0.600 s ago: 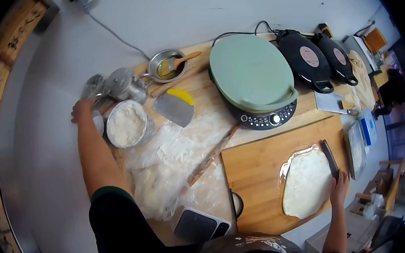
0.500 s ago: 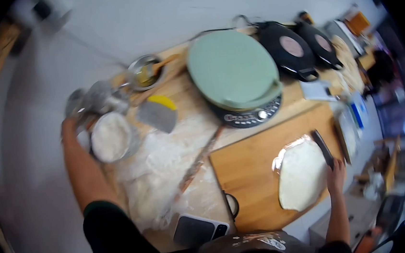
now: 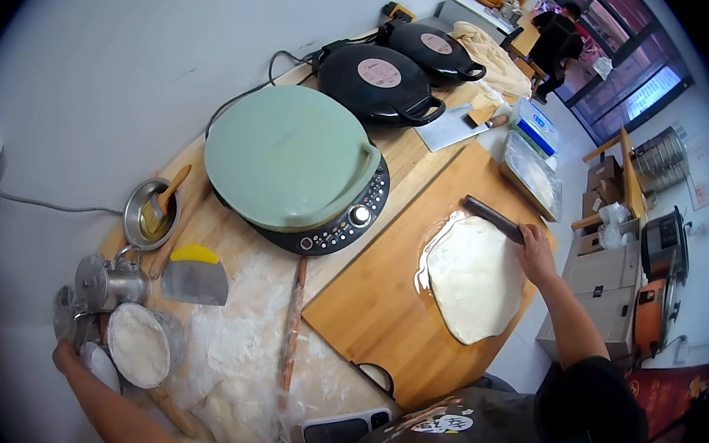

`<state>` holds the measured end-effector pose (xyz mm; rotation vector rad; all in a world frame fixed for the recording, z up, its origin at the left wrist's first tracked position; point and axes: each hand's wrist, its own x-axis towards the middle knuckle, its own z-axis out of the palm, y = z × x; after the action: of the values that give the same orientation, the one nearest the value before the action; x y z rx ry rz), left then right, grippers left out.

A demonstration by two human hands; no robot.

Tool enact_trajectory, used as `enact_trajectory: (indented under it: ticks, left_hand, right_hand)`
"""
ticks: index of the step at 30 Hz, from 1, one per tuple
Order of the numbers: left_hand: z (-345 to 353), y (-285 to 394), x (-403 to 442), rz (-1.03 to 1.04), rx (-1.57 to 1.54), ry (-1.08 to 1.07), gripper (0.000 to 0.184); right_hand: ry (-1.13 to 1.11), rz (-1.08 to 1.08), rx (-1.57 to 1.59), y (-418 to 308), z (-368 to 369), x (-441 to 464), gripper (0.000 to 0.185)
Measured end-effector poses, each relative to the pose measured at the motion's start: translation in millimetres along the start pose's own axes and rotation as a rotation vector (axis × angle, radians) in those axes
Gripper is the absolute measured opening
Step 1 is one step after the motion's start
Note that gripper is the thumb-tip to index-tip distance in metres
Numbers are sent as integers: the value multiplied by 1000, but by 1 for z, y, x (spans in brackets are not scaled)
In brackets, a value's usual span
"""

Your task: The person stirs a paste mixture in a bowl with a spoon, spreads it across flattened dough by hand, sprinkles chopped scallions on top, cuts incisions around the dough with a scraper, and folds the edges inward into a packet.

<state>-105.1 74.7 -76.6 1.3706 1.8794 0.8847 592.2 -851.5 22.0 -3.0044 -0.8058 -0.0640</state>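
My right hand (image 3: 536, 254) is closed round one end of a short dark rolling pin (image 3: 491, 216), held at the upper right edge of a flat pale dough sheet (image 3: 473, 278). The dough lies on a wooden board (image 3: 362, 305), with shiny oil along its left edge. At the far left, my left hand (image 3: 64, 356) reaches to a clear container (image 3: 63, 308); its fingers are mostly hidden, so its grip is unclear. Beside it stand a metal cup (image 3: 111, 283), a white bowl (image 3: 99, 366) and a tub of flour (image 3: 139, 346).
A green-lidded electric griddle (image 3: 290, 155) stands behind the board, near two black pans (image 3: 376, 84). A scraper (image 3: 195, 279), an oil bowl (image 3: 151, 214), a long rolling pin (image 3: 293, 328) and bagged dough (image 3: 241, 417) lie left. A cleaver (image 3: 452, 127) lies behind. A person (image 3: 558, 39) stands far off.
The view has swung to the right, bringing the windows and far person into clearer sight. My right hand still holds the dark rolling pin by the dough; my left hand remains among the containers.
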Motion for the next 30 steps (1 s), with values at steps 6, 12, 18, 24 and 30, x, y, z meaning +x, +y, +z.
enact_trajectory:
  ticks: [6,12,18,24,30]
  left_hand:
    - [-26,18,-23,45,-54,171,54]
    - [-91,-1,37,105,63,258,63]
    - [-115,55,-41,-2,-274,344,59]
    - [-86,129,-221,39,-375,227,36]
    - [1,162,-473,206,-312,-109,17]
  right_hand:
    - [-24,22,22,-4,-5,2,51]
    - [-29,22,25,7,-2,16,46]
    - [-4,-63,-48,27,4,35,39]
    - [78,-179,27,48,5,36,44]
    - [144,-407,619,-10,-27,13,33]
